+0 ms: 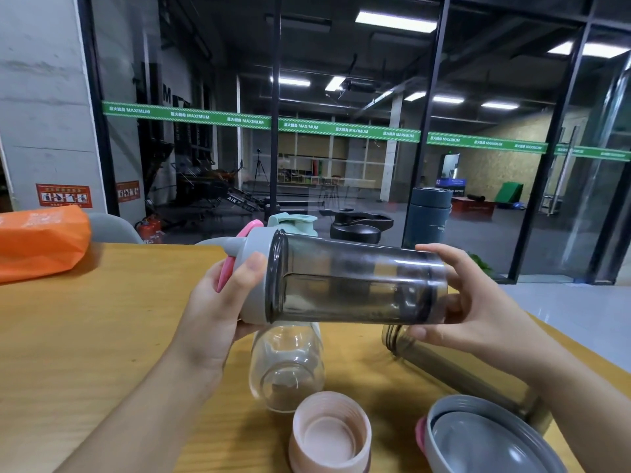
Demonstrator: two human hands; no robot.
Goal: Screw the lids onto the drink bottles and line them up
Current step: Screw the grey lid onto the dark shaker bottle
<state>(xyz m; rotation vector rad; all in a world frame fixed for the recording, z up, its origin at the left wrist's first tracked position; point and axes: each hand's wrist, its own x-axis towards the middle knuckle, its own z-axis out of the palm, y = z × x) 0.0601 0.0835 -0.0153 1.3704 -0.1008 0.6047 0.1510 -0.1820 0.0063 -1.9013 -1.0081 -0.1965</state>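
Note:
I hold a smoky grey shaker bottle sideways above the wooden table. My left hand grips its grey lid, which has a pink loop and sits on the bottle's mouth. My right hand grips the bottle's base end. Under the bottle a clear bottle lies without a lid. A tinted bottle lies on its side to the right. A pink lid rests upside down at the near edge, beside a second grey lid, also upside down.
At the table's far side are a mint-green lid, a black lid and a dark blue-grey flask. An orange bag lies far left. A glass wall stands behind the table.

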